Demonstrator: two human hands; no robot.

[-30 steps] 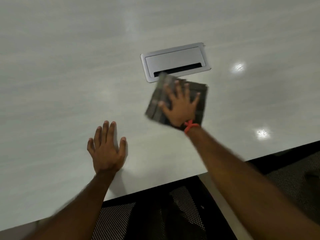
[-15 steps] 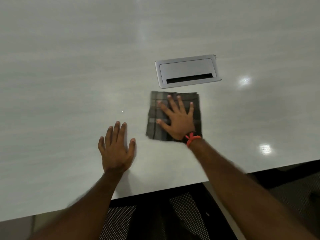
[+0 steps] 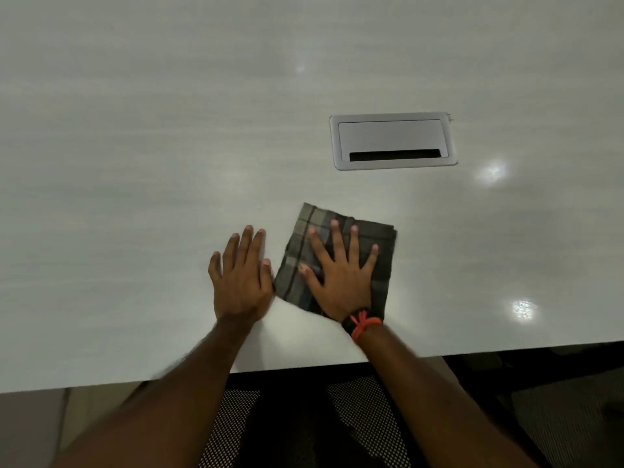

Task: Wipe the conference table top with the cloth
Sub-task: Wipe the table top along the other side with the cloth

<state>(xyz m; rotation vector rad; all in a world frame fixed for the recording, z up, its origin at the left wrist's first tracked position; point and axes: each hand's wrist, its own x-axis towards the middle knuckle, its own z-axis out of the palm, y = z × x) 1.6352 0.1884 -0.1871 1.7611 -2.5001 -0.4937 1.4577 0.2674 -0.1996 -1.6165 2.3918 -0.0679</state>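
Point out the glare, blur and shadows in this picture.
Head view: bright glare spots on the glossy table top right of the cable box; both forearms smeared by motion blur; right hand and cloth are sharp; soft shadow beside the left hand.

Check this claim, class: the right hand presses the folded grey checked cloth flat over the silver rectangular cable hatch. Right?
Wrong in one respect. In the head view the right hand presses the folded grey checked cloth flat on the bare pale table top, apart from the silver rectangular cable hatch.
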